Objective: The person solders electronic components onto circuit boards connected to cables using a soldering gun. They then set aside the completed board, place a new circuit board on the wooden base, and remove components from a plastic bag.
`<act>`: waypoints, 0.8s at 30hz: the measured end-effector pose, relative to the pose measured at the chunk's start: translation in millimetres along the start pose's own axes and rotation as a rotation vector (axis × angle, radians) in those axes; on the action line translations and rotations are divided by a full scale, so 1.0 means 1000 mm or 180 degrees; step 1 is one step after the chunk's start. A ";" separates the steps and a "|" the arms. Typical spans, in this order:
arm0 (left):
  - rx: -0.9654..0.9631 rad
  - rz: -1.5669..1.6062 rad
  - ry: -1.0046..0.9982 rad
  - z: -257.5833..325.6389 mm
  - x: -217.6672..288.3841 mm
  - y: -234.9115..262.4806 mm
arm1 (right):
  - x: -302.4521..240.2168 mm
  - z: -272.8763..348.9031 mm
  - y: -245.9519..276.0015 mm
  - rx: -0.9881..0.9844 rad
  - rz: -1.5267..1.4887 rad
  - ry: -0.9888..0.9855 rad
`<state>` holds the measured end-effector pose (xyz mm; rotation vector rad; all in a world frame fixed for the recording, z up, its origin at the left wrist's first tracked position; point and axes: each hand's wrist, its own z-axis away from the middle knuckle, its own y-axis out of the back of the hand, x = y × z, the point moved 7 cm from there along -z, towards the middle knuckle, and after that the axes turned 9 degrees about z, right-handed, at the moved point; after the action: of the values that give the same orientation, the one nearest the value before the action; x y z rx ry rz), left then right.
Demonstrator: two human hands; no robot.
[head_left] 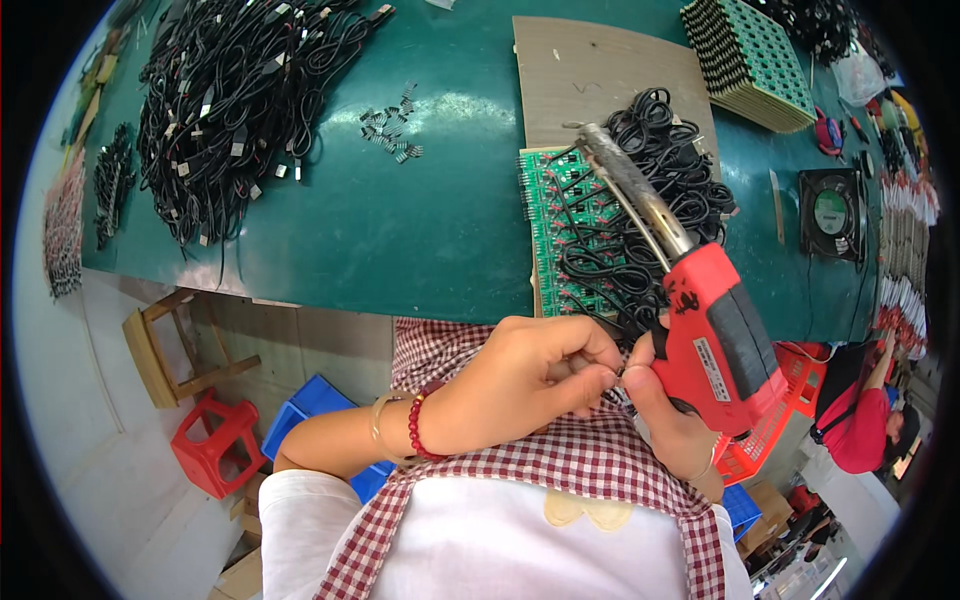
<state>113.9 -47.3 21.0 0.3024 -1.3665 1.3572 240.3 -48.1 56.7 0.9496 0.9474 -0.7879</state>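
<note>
In front of my apron, my left hand [520, 385] is closed in a pinch, thumb against forefinger. What it pinches is too small to make out. My right hand [672, 428] is closed around a red and black soldering gun [722, 335], whose metal barrel points up and left over the table. The thumb tips of both hands nearly meet. Just beyond them lies a green circuit board panel [543, 225] with rows of small parts. Coiled black cables [625, 255] lie across its right side, some of them reaching the board.
A large heap of black cables [235, 120] covers the table's left. Small metal pieces [390, 128] lie mid-table. A brown board [610, 70], a stack of circuit panels [750, 65] and a small fan [832, 213] are to the right. A red stool [215, 443] stands below left.
</note>
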 end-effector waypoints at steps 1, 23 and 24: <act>-0.0006 -0.0003 0.0008 0.000 0.000 0.000 | 0.000 0.001 0.000 0.0077 0.0038 0.0092; 0.0630 -0.0578 0.0568 -0.042 0.010 0.102 | 0.053 0.040 0.025 0.0534 -0.0122 -0.0205; 0.0635 -0.0576 0.0572 -0.042 0.010 0.102 | 0.056 0.040 0.025 0.0516 -0.0074 -0.0212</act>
<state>50.5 23.1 -37.3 0.4170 -1.0323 1.3365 295.2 -83.6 24.2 1.0477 0.8475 -0.9212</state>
